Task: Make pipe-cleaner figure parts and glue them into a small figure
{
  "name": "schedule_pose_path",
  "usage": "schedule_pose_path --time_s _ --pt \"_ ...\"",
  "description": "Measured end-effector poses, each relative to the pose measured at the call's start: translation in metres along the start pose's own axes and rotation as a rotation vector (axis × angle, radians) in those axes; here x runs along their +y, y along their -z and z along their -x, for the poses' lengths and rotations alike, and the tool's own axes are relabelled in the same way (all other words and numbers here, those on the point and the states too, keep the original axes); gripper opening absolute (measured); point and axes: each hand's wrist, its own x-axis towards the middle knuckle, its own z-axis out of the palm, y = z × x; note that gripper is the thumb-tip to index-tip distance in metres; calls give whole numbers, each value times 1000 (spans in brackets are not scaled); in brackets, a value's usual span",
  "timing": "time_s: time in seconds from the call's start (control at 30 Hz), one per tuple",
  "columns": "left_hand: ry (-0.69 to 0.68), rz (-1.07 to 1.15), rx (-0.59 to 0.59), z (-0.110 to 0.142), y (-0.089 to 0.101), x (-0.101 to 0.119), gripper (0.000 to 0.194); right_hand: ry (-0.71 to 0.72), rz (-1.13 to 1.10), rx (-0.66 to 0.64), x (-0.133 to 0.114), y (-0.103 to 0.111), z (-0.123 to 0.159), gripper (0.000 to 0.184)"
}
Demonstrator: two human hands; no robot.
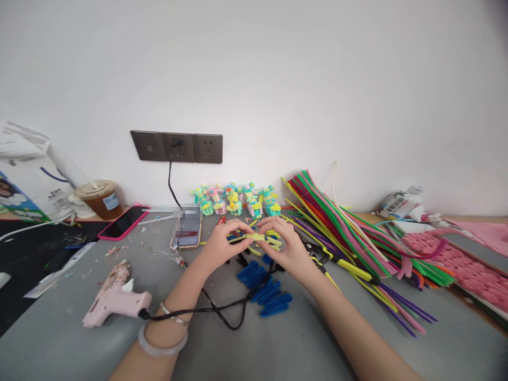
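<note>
Between my two hands is a short pale-yellow pipe cleaner piece [257, 237], apparently folded. My left hand [226, 242] pinches its left end with thumb and fingertips. Its other end is gripped by my right hand [289, 244] in the same way. Beneath them, more yellow pieces lie on the grey table, partly hidden by my fingers. Closer to me are zigzag-bent blue pipe cleaners [273, 301], crossed by a black cord. Yellow-and-black pliers [345, 267] lie just right of my right hand.
A pink glue gun [117, 299] lies at left, its cord running under my left forearm. Several small colourful figures [233, 198] stand along the wall. A phone [187, 227], a drink cup [103, 201] and a pipe cleaner bundle [337, 222] surround the work area.
</note>
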Motion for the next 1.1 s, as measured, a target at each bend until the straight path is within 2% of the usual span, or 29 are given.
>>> schedule_pose_path --time_s 0.27,0.8,1.0,1.1 --pt "-74 -23 44 -1 0 2 12 1 -184 31 2 -1 -2 6" --pt "-153 -65 51 0 1 1 7 7 -197 20 -1 -2 -2 5" --pt "-140 -53 50 0 1 1 6 -29 -240 21 0 -1 -1 12" --pt "-138 -64 53 0 2 3 5 -10 -234 2 0 0 -1 8"
